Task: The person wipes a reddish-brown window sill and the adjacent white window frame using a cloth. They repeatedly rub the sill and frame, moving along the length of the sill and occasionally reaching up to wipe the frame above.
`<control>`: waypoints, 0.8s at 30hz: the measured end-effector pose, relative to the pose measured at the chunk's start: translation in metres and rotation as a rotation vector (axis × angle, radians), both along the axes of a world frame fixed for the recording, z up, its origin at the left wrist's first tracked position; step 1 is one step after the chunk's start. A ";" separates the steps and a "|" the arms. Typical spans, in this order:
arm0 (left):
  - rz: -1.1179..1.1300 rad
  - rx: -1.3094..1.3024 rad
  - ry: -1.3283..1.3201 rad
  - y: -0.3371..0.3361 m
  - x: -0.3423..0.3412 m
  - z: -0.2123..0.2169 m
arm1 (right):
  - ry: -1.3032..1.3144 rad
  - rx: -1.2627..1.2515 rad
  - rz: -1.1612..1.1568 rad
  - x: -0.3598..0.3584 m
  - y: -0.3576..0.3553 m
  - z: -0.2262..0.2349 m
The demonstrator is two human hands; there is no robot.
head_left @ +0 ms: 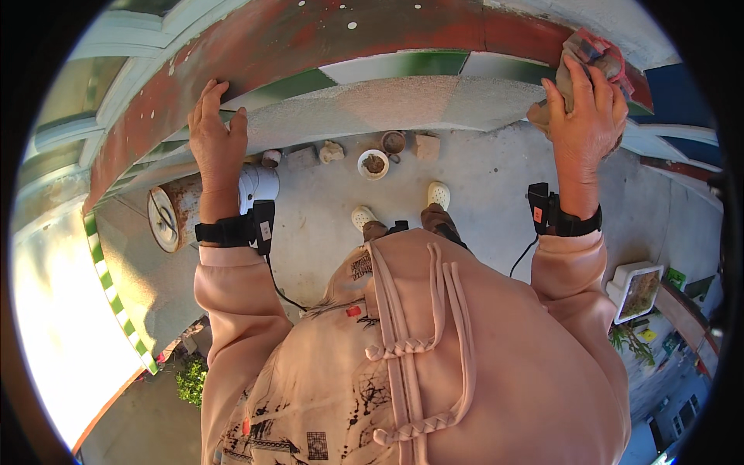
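Rag, pink & grey, is bunched under the right hand, fingers curled tight over it, pressed on the red wall band. Left hand lies flat & open on that band too, far left of rag, holding nothing. White bowl sits on floor below the band.

Concrete floor in sun. Red wall at 12 o'clock, green-white tiles below. Rusty drum at 9. Planter at 3.
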State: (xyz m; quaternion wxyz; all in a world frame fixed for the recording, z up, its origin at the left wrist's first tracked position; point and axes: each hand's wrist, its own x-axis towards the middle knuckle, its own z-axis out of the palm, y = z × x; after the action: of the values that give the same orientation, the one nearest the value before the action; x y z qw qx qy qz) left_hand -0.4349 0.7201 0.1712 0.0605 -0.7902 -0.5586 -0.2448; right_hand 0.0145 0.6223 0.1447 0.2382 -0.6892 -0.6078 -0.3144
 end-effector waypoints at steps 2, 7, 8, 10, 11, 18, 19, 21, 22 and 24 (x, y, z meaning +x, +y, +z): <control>-0.018 0.022 0.006 0.001 0.001 -0.001 | 0.013 -0.003 0.012 -0.026 0.003 0.002; -0.099 0.053 -0.015 0.002 -0.006 -0.005 | 0.018 0.020 0.093 -0.102 0.022 0.005; -0.124 0.062 -0.010 0.003 -0.009 -0.005 | 0.015 0.027 0.122 -0.119 0.028 0.007; -0.242 0.025 -0.045 0.005 -0.023 -0.002 | 0.019 -0.044 0.121 -0.150 0.043 0.016; -0.309 0.026 -0.068 0.009 -0.030 0.000 | 0.017 -0.071 0.118 -0.164 0.053 0.022; -0.246 0.124 -0.220 0.023 -0.110 0.010 | 0.104 -0.216 0.081 -0.279 0.098 0.028; -0.214 0.129 -0.221 0.027 -0.122 0.009 | 0.134 -0.241 0.094 -0.281 0.098 0.030; -0.122 0.109 -0.221 0.037 -0.144 0.006 | 0.186 -0.251 0.175 -0.276 0.098 0.037; -0.116 0.150 -0.224 0.042 -0.153 0.004 | 0.254 -0.246 0.217 -0.267 0.099 0.042; -0.043 0.150 -0.217 0.049 -0.169 -0.001 | 0.291 -0.166 0.184 -0.244 0.108 0.054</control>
State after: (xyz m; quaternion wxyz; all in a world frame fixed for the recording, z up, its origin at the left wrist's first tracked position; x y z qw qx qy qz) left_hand -0.6040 0.7693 0.1706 0.0535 -0.7641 -0.5249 -0.3713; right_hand -0.2292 0.7299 0.1984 0.2935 -0.6860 -0.6515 -0.1372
